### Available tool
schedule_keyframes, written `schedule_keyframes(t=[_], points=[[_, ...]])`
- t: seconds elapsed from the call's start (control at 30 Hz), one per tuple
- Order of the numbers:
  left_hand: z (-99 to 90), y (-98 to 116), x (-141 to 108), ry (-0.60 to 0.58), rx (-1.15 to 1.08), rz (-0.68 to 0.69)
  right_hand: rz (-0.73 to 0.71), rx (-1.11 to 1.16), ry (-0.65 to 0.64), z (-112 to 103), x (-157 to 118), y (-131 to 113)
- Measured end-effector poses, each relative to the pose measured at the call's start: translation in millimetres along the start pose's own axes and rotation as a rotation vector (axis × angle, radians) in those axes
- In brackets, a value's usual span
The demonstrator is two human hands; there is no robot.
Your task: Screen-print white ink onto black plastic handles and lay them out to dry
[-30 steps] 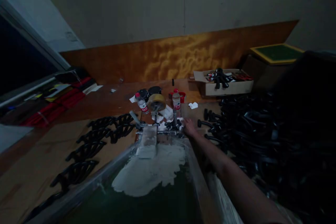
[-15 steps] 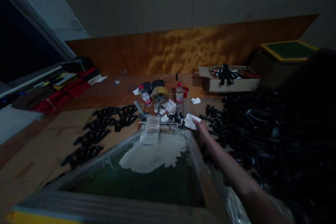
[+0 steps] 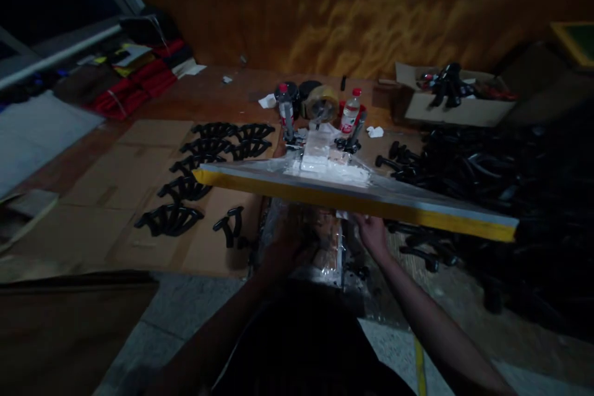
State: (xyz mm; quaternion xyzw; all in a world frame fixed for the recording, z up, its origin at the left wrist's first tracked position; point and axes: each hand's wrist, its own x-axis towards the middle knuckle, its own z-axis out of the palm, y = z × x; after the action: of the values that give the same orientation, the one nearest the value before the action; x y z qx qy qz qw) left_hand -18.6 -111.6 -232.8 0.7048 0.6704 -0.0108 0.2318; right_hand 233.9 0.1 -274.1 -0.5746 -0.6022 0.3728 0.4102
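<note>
A screen-printing frame with a yellow front edge is tilted up before me, white paste spread on its mesh. Below its raised edge, my right hand pinches a piece of white paper, partly hidden by the frame. Deep in shadow under the frame, my left hand reaches over the plastic-covered base, near a dark object I cannot make out. Its fingers are too dark to read. To the left, black curved handles lie in rows on cardboard.
A big heap of black handles lies to the right. Behind the frame stand two red-capped bottles and a roll of tape. An open carton sits at back right, red cloth at back left.
The frame has gone from lying low to being tilted up edge-on. My right hand has drawn back toward me with the paper, under the frame. My left hand has come into view.
</note>
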Motion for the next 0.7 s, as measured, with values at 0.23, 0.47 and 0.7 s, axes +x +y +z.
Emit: schedule_keyframes(t=[0.23, 0.47, 0.7], points=[[18.0, -14.9, -0.1, 0.007, 0.015, 0.169, -0.499, -0.375, -0.493, 51.4, -50.1, -44.2], [17.2, -12.3, 0.7, 0.005, -0.021, 0.133, -0.675, -0.552, -0.679, 38.8, -68.8, -28.3], [12.8, -11.0, 0.3, -0.007, -0.019, 0.143, -0.617, -0.546, -0.699, 45.1, -65.8, -41.2]])
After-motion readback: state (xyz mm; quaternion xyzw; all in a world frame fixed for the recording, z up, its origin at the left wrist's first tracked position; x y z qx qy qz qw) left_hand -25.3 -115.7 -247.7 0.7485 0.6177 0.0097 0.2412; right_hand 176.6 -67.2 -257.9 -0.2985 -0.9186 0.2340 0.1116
